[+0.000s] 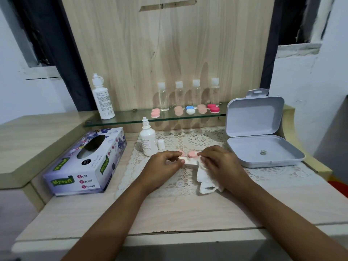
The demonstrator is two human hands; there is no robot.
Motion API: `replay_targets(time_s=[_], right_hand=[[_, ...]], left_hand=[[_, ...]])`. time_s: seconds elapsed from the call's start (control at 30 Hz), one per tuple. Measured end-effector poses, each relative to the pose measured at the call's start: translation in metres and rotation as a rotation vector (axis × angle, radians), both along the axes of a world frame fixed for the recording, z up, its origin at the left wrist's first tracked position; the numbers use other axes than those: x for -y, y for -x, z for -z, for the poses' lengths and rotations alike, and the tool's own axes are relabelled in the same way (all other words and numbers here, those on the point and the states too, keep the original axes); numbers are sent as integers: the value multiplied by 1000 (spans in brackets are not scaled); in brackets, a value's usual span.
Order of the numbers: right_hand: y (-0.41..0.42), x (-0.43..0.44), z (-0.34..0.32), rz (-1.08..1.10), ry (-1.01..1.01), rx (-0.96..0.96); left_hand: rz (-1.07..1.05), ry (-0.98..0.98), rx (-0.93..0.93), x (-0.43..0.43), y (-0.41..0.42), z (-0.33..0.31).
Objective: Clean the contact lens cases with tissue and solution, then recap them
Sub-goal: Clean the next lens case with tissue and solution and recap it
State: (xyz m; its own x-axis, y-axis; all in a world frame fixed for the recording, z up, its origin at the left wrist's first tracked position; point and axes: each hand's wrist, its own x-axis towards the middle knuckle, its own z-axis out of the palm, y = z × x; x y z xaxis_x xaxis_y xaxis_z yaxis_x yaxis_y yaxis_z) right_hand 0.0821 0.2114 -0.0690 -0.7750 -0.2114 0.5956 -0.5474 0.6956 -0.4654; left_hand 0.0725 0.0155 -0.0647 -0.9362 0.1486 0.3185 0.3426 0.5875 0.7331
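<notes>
A pink-capped contact lens case [192, 155] lies on the lace mat between my hands. My left hand [165, 164] pinches its left end, where a pink cap shows under the fingers. My right hand [219, 162] grips the right end and also holds a crumpled white tissue [204, 178] that hangs down under the palm. A small white solution bottle [148, 141] stands uncapped just behind my left hand, with its white cap [161, 144] beside it.
A purple tissue box [88, 162] lies at the left. An open grey plastic box [259, 134] sits at the right. On the glass shelf [131, 120] stand a tall white bottle [102, 98], several clear bottles [163, 97] and several lens cases [190, 109].
</notes>
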Motion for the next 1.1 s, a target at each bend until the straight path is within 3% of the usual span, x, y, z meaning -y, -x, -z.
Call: replay_targets(time_s=[0.2,0.4,0.77,1.1], right_hand=[[-7,-2,-2,44,-268,199],[-15,-9,-6,7,-504,251],[1,-10,7,15,-226,157],[4,-5,6,79,-233,107]], left_hand=[[-39,173,-43,3,4,5],[-52,271,-55,5,7,8],[-36,329,-74,7,6,8],[-9,525,-14,14,4,9]])
